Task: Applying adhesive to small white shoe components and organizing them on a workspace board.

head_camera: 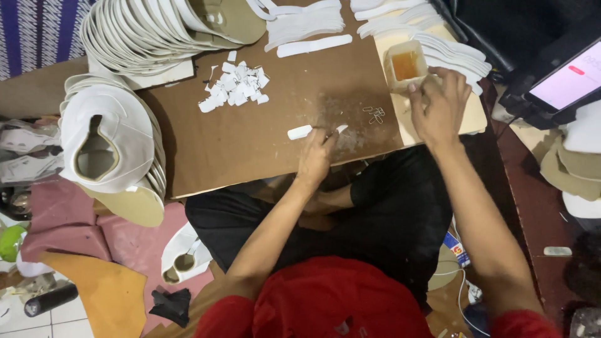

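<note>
My left hand (316,156) presses a small white strip (300,131) down on the brown cardboard board (263,138); its fingertips pinch the strip's right end. My right hand (438,106) reaches to a small plastic container of amber liquid (405,66) at the board's right side, fingers curled at its rim; whether they hold a tool is hidden. A few paper clips (375,114) lie between the two hands. A heap of small white cut pieces (235,87) sits at the board's middle.
Stacks of white shoe-upper pieces stand at the left (106,144) and top left (150,31). White strips (303,25) lie at the top, more (451,53) by the container. A phone (566,81) glows at the right. Pink and orange sheets (94,250) cover the floor.
</note>
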